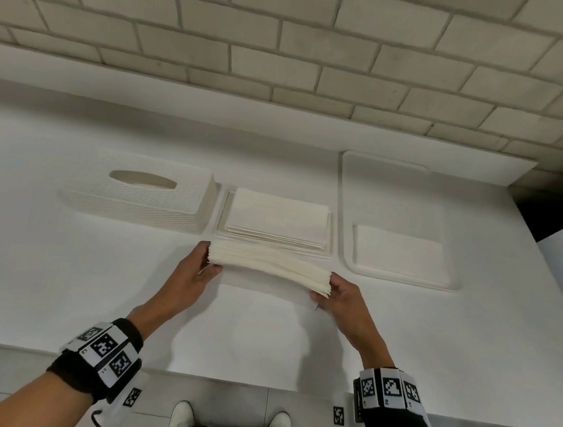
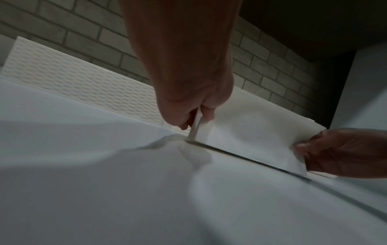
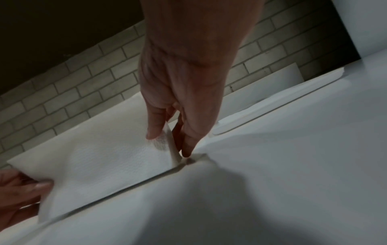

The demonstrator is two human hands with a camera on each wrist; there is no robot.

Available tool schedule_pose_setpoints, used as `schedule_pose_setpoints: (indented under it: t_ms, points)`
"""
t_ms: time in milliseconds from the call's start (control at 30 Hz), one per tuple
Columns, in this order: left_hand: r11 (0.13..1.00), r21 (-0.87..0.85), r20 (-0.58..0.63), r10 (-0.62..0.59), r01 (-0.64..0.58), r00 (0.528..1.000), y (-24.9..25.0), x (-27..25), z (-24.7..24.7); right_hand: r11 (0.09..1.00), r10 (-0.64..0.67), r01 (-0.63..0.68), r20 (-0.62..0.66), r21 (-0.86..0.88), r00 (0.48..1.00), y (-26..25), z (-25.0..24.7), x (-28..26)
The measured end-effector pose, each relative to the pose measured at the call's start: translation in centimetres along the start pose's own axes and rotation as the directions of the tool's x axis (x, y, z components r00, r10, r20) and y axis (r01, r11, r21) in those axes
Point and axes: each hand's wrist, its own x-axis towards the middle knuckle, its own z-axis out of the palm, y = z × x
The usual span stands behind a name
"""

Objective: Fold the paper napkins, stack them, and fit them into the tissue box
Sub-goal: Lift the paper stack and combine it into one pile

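White napkin stack [image 1: 269, 268] pinched at both short ends by left hand [image 1: 195, 274] and right hand [image 1: 340, 301], long axis across mid-frame on worktop [image 1: 60, 278], tissue box [image 1: 141, 194] up-left, nearer left hand.

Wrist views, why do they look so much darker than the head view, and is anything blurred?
Head view: evenly lit, brick lines bowed by the wide lens. Left wrist view: dim, hand shadows on the table, left hand soft. Right wrist view: equally dim, napkin stack slightly smeared.
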Motion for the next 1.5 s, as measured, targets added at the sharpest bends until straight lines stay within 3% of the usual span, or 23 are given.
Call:
schedule_pose_setpoints:
  t_ms: [167,267,333,600,967,1133,1266,1366,1433,1500]
  points:
    - [0.995,-0.1,-0.114,-0.009,-0.003,0.993,3.4,1.6,-0.6,0.997,0.002,0.008,-0.131,0.079,0.991,-3.0,-0.6,1.3]
    - [0.964,-0.252,-0.16,-0.128,0.085,0.979,6.8,4.8,-1.5,0.976,0.046,0.018,-0.289,0.216,0.956,-6.1,-1.2,4.1]
    - [0.943,-0.297,-0.161,-0.204,0.15,0.966,8.5,7.3,-1.9,0.977,0.063,0.01,-0.337,0.211,0.939,-7.7,-1.6,6.2]
    - [0.876,-0.313,-0.248,-0.448,0.366,0.859,8.9,12.7,-1.0,0.983,0.183,-0.151,-0.411,0.108,0.893,-8.7,-1.1,11.0]
    - [0.853,-0.25,-0.27,-0.515,0.458,0.814,6.5,13.5,0.3,0.97,0.23,-0.241,-0.427,0.028,0.874,-6.8,-0.4,11.9]
    - [0.872,-0.152,-0.285,-0.489,0.465,0.824,5.4,13.6,0.7,0.962,0.209,-0.266,-0.459,-0.063,0.864,-6.2,0.0,12.0]
    - [0.872,0.084,-0.328,-0.434,0.483,0.839,5.4,13.3,1.4,0.94,0.152,-0.276,-0.479,-0.199,0.864,-6.0,0.8,11.7]
    - [0.861,0.163,-0.295,-0.424,0.482,0.856,6.4,13.0,1.5,0.934,0.139,-0.272,-0.47,-0.229,0.872,-5.9,0.7,11.5]
    - [0.828,0.358,-0.296,-0.338,0.432,0.893,7.6,12.7,1.5,0.948,0.115,-0.241,-0.482,-0.209,0.869,-6.1,0.0,11.3]
    - [0.841,0.451,-0.343,-0.147,0.299,0.928,9.3,12.1,2.3,0.961,0.053,-0.189,-0.537,-0.201,0.842,-6.5,-2.0,10.7]
